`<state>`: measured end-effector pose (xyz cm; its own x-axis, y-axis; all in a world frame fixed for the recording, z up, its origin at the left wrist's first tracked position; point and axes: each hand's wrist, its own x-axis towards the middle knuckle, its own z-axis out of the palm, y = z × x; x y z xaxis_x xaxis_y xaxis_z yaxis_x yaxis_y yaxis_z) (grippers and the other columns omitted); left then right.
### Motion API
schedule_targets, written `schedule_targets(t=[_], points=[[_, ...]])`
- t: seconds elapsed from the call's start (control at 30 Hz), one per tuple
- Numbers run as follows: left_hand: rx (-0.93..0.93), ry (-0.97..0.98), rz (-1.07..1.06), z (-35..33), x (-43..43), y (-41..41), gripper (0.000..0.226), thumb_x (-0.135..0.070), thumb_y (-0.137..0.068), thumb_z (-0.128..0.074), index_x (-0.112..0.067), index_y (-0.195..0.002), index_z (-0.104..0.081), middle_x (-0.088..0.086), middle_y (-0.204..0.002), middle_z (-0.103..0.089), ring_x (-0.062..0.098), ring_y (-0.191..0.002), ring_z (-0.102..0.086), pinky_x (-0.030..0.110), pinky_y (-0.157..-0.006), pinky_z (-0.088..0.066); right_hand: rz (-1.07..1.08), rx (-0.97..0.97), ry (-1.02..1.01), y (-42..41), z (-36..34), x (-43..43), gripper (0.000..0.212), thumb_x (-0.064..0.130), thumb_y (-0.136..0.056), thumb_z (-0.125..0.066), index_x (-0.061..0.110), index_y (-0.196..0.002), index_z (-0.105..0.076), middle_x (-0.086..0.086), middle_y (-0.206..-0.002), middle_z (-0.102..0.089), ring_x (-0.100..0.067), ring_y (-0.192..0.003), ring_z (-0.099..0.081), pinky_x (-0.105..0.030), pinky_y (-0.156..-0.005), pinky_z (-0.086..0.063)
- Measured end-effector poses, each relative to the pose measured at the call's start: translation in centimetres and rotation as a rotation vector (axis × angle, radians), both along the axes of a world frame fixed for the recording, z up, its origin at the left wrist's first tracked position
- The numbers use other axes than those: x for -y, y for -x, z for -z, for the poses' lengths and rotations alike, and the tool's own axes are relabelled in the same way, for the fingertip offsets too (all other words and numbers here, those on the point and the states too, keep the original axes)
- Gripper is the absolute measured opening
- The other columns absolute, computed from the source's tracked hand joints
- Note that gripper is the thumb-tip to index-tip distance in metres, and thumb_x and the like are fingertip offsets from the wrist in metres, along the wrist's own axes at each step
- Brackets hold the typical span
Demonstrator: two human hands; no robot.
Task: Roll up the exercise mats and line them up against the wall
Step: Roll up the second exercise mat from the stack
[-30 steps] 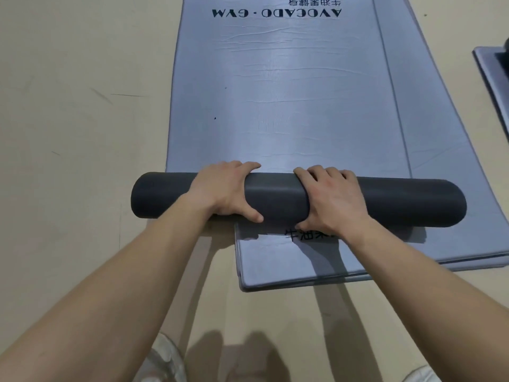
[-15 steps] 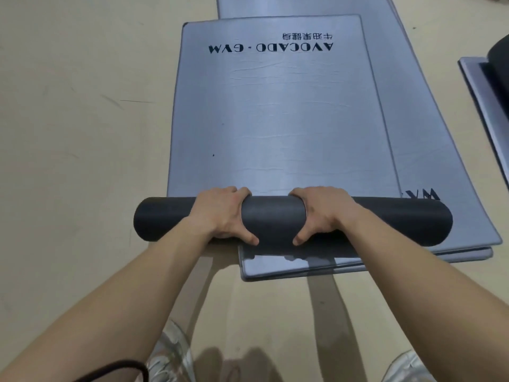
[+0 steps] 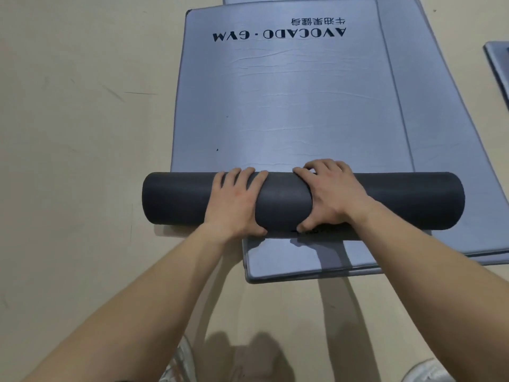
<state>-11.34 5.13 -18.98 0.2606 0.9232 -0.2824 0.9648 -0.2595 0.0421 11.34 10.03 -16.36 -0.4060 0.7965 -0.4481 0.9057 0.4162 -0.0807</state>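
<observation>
The left hand [image 3: 237,201] and the right hand [image 3: 329,197] are being held side by side over the middle of the dark roll [image 3: 283,201]. Fingers are being curled across its top and thumbs tucked against its near side, probably so the coil is being kept tight and even. The roll is lying across the top mat [image 3: 289,106], whose printed length is lying flat beyond it. Lower mats [image 3: 303,261] are lying spread beneath it on the floor [image 3: 82,161].
</observation>
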Motion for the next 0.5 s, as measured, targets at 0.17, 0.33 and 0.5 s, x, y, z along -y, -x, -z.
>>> schedule_targets(t=[0.17,0.33,0.5], points=[[0.097,0.165,0.003,-0.7,-4.9,1.1,0.131,-0.083,-0.047,-0.076,-0.034,-0.158,-0.025,-0.003,-0.151,-0.045,0.024,-0.136,-0.045,0.045,-0.116,-0.029,0.018,0.025,-0.253,-0.5,1.7,2.1,0.137,0.084,-0.044,-0.077,0.023,-0.156,-0.029,-0.008,-0.149,-0.045,-0.034,-0.135,-0.043,-0.06,-0.118,-0.024],[0.031,0.003,0.009,0.0,-3.3,1.0,0.136,-0.086,-0.052,-0.071,-0.027,-0.161,-0.015,0.008,-0.16,-0.031,0.032,-0.147,-0.029,0.051,-0.123,-0.019,-0.012,0.035,-0.264,-0.5,1.4,0.4,0.122,0.08,-0.047,-0.07,0.027,-0.151,-0.034,-0.003,-0.14,-0.052,-0.03,-0.121,-0.054,-0.05,-0.105,-0.037],[0.031,-0.028,-0.023,-1.2,-4.3,0.5,0.116,-0.08,-0.055,-0.074,-0.028,-0.151,-0.034,-0.001,-0.145,-0.051,0.027,-0.128,-0.05,0.045,-0.112,-0.034,0.034,0.03,-0.004,0.4,-1.8,-3.2,0.111,0.081,-0.044,-0.075,0.038,-0.141,-0.042,0.006,-0.122,-0.061,-0.025,-0.105,-0.061,-0.041,-0.089,-0.049]])
